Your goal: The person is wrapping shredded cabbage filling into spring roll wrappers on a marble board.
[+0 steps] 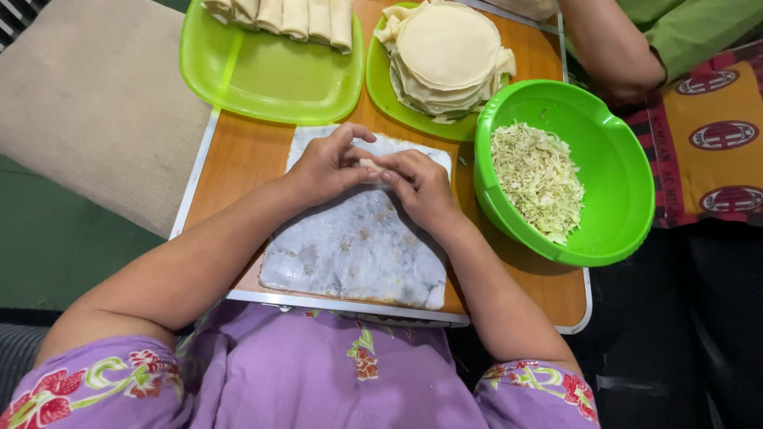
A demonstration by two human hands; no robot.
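Both hands are meeting at the far edge of the floury board (358,246): left hand (326,168) and right hand (420,188) are pinching a small wrapper roll (368,164), lying crosswise, left to right

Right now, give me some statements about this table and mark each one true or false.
1. Both hands, left hand and right hand, pinch a small wrapper roll. True.
2. The green bowl holds whole eggs. False: it holds shredded filling.
3. Finished rolls lie on a green tray. True.
4. The wrapper stack sits on a blue plate. False: its plate is green.
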